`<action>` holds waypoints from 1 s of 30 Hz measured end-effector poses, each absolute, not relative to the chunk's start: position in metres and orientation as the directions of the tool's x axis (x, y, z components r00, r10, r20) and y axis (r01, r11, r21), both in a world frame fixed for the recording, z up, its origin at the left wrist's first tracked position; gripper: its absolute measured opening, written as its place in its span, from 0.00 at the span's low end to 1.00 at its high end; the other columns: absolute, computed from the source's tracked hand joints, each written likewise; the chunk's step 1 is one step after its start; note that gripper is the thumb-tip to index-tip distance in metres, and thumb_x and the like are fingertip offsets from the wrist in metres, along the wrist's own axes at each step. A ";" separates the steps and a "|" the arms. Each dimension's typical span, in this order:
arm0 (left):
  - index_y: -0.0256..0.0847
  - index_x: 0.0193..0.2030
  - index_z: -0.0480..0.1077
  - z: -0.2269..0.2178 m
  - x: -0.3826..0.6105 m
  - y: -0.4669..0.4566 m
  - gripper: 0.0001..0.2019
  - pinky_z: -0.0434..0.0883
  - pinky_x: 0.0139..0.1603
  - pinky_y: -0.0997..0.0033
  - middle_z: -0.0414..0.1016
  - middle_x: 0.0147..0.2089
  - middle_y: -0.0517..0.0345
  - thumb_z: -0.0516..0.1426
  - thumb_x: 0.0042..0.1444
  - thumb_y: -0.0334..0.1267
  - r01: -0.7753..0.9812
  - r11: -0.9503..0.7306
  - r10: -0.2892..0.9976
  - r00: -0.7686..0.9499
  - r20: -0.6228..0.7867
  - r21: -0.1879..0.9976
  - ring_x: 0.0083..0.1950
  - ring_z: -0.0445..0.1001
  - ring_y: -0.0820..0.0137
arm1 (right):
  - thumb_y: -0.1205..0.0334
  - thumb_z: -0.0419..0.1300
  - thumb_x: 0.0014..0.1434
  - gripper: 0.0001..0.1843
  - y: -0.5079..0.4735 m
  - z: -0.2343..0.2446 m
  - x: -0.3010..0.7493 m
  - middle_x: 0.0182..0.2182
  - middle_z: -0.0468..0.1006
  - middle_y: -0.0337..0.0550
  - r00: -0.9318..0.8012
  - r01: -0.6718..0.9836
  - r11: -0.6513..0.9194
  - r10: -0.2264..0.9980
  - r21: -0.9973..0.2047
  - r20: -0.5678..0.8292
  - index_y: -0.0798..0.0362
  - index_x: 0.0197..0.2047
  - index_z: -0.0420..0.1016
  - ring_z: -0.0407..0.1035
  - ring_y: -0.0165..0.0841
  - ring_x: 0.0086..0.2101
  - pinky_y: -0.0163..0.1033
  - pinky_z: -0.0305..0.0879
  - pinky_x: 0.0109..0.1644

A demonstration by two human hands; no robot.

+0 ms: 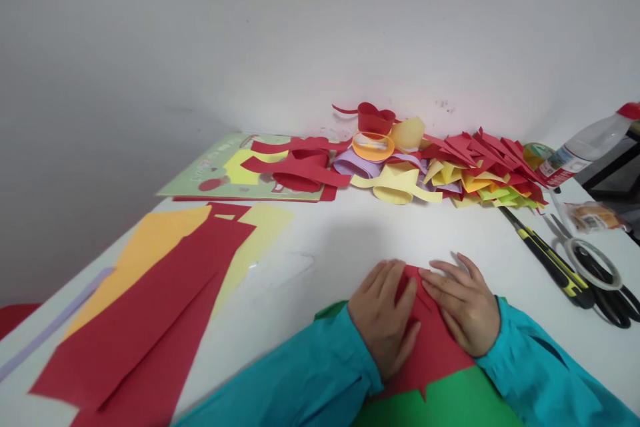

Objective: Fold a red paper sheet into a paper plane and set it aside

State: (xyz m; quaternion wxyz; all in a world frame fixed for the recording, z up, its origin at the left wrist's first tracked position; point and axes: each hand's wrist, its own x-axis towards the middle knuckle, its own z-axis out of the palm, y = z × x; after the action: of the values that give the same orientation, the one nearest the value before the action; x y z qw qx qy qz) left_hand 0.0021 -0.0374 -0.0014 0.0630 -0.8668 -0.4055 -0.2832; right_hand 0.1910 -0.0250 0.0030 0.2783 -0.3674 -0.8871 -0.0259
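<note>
A red sheet of paper [434, 353] lies in front of me on a green sheet [450, 401], with a small torn-looking notch along its near edge. My left hand [384, 320] rests on the red paper's left side, fingers extended and thumb apart. On the opposite side, my right hand [463, 303] touches the paper near its far edge; its fingers are stretched out and spread. Part of the red sheet is hidden under both hands, and some creases show between them.
Red paper pieces [150, 307], an orange sheet [145, 247] and a purple strip [55, 323] lie left. Paper shapes [397, 180] and a folded stack [485, 153] line the wall. At right are a cutter [550, 260], scissors [607, 290], a tape roll [616, 275] and a bottle [585, 147].
</note>
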 end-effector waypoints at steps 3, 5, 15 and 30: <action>0.24 0.45 0.68 0.005 -0.001 -0.035 0.22 0.63 0.52 0.43 0.65 0.50 0.31 0.51 0.48 0.39 0.795 -0.595 0.680 0.419 0.602 0.119 0.52 0.63 0.47 | 0.71 0.47 0.55 0.19 -0.025 0.003 0.191 0.45 0.76 0.43 -0.579 0.663 0.731 0.636 -0.159 0.509 0.52 0.47 0.71 0.62 0.37 0.51 0.55 0.47 0.59; 0.22 0.44 0.69 0.006 -0.001 -0.034 0.20 0.64 0.52 0.47 0.68 0.47 0.32 0.51 0.49 0.37 0.806 -0.580 0.678 0.401 0.615 0.114 0.50 0.64 0.50 | 0.71 0.47 0.55 0.18 -0.024 0.003 0.191 0.44 0.76 0.44 -0.573 0.665 0.729 0.639 -0.165 0.514 0.52 0.46 0.71 0.62 0.37 0.51 0.55 0.47 0.59; 0.27 0.49 0.68 -0.010 0.000 -0.032 0.25 0.60 0.56 0.48 0.69 0.49 0.38 0.47 0.53 0.46 0.778 -0.625 0.672 0.494 0.552 0.066 0.52 0.63 0.51 | 0.70 0.47 0.56 0.19 -0.025 0.004 0.190 0.45 0.75 0.43 -0.564 0.637 0.740 0.638 -0.216 0.524 0.51 0.48 0.70 0.62 0.38 0.51 0.55 0.47 0.59; 0.29 0.48 0.69 -0.006 0.001 -0.030 0.26 0.50 0.61 0.47 0.70 0.49 0.43 0.47 0.53 0.49 0.743 -0.667 0.650 0.539 0.535 0.061 0.52 0.63 0.55 | 0.70 0.49 0.55 0.17 -0.023 0.008 0.190 0.46 0.75 0.42 -0.569 0.615 0.741 0.654 -0.271 0.498 0.52 0.46 0.71 0.61 0.39 0.52 0.57 0.45 0.59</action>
State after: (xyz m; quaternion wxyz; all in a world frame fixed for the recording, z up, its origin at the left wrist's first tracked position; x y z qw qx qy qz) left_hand 0.0013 -0.0303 -0.0059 0.0871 -0.8730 -0.3988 -0.2669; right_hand 0.1902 -0.0229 0.0079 0.2950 -0.3585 -0.8851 0.0336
